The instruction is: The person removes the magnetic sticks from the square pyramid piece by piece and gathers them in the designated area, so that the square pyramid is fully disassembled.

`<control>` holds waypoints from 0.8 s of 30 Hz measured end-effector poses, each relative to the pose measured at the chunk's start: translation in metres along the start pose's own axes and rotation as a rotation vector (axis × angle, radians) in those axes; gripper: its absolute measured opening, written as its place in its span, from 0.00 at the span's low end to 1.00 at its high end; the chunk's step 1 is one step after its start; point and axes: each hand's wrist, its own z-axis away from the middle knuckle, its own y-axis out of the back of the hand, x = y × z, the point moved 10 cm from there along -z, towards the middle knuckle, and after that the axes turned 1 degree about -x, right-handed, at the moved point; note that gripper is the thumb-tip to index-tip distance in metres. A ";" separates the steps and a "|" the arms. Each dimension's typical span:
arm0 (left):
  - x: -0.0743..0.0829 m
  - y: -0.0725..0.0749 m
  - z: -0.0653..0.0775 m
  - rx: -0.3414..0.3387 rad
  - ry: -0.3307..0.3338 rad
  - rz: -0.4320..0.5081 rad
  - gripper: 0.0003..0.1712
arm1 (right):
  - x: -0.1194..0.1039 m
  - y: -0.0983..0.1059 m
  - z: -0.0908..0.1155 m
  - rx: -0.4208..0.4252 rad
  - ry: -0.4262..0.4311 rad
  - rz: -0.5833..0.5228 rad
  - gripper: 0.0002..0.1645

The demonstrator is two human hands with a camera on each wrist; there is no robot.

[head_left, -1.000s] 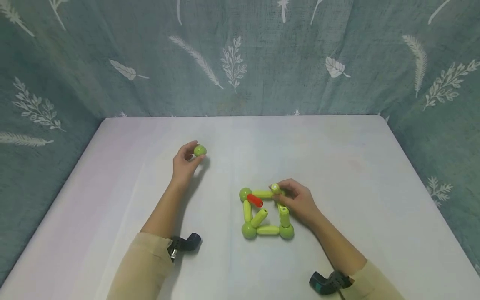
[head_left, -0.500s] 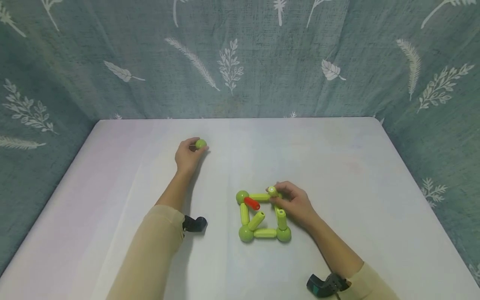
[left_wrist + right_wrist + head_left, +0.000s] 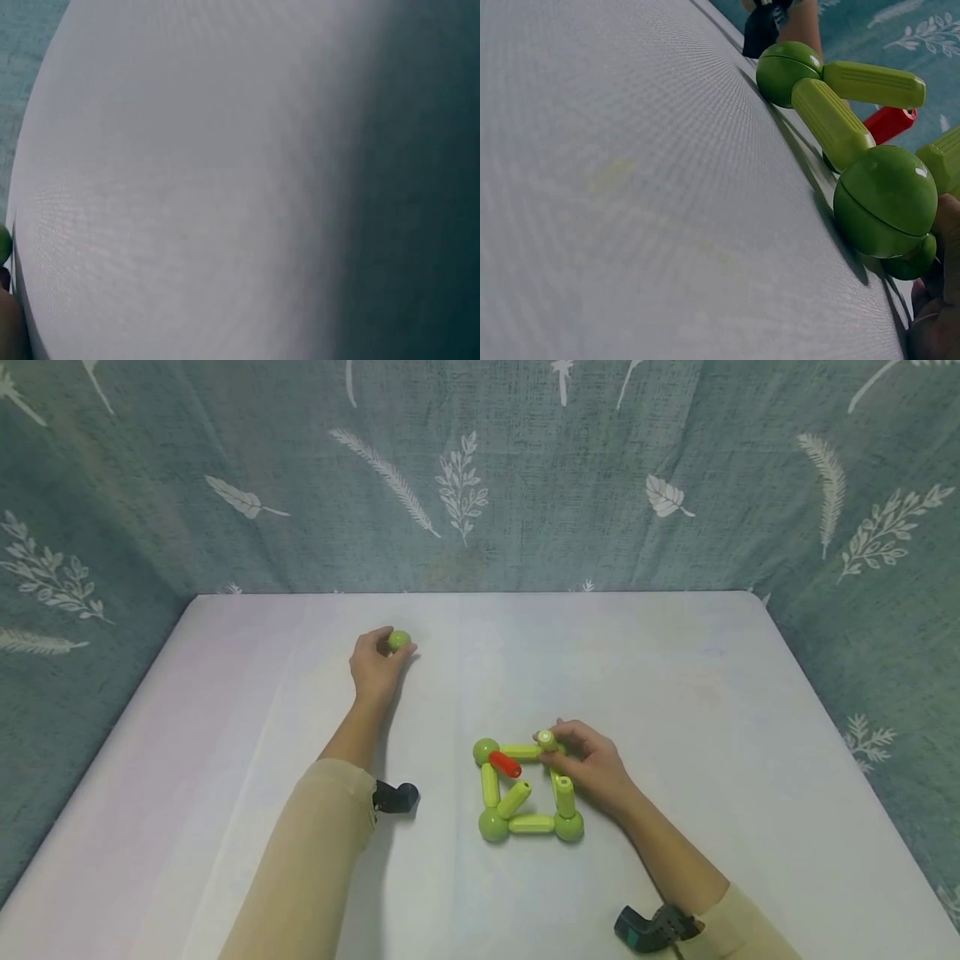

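My left hand (image 3: pixel 375 670) pinches a loose green ball (image 3: pixel 399 640) between thumb and fingers, toward the far side of the table. Only a sliver of that ball shows at the left wrist view's edge. Nearer to me lies a square frame of green balls and yellow-green rods (image 3: pixel 531 824). My right hand (image 3: pixel 592 762) grips its far right corner, with thumb and fingers around an upright rod (image 3: pixel 547 741); the ball below is mostly hidden. A red rod (image 3: pixel 506 765) slants from the far left ball (image 3: pixel 485 751). More rods rise from the near left ball (image 3: pixel 493 825) and near right ball (image 3: pixel 885 202).
The white table (image 3: pixel 712 710) ends at a back edge against a teal leaf-patterned cloth (image 3: pixel 525 485), which hangs on the sides too. A dark wrist camera (image 3: pixel 397 797) juts out at the left sleeve, another dark camera (image 3: pixel 648 930) at the right.
My left hand has moved farther away across the table with the green ball still pinched. The right hand keeps its grip at the frame's corner, and the frame has stayed in place.
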 end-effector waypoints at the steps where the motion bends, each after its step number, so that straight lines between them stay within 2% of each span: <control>1: 0.000 0.000 0.000 -0.001 0.002 0.006 0.34 | 0.000 0.000 0.000 0.001 0.003 0.000 0.15; 20: 0.000 0.007 0.006 0.045 -0.011 0.050 0.33 | 0.000 -0.002 0.000 0.010 -0.008 -0.005 0.14; 24: -0.001 0.007 0.008 0.048 0.004 0.092 0.35 | 0.001 -0.001 0.000 0.014 0.013 -0.009 0.14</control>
